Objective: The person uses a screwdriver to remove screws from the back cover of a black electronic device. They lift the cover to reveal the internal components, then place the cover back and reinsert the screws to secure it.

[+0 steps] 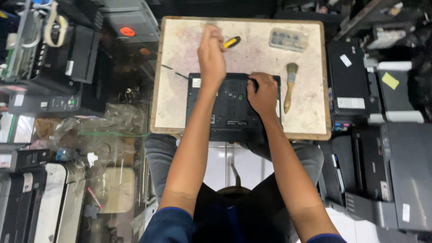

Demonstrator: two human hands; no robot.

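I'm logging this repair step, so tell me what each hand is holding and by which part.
The left hand grips a screwdriver by its yellow-and-black handle. The right hand rests on the laptop, fingers at its far edge.

light: bright on table [180, 112], dim around | shadows: soft | blur: left hand [211, 56] smeared | edges: bent

- paintbrush [290, 86], wooden handle, lying on desk [180, 103] at right
- clear plastic parts box [289, 39], far right corner
- black printers [348, 81] stacked right of desk
- crumpled plastic sheeting [105, 130] at left
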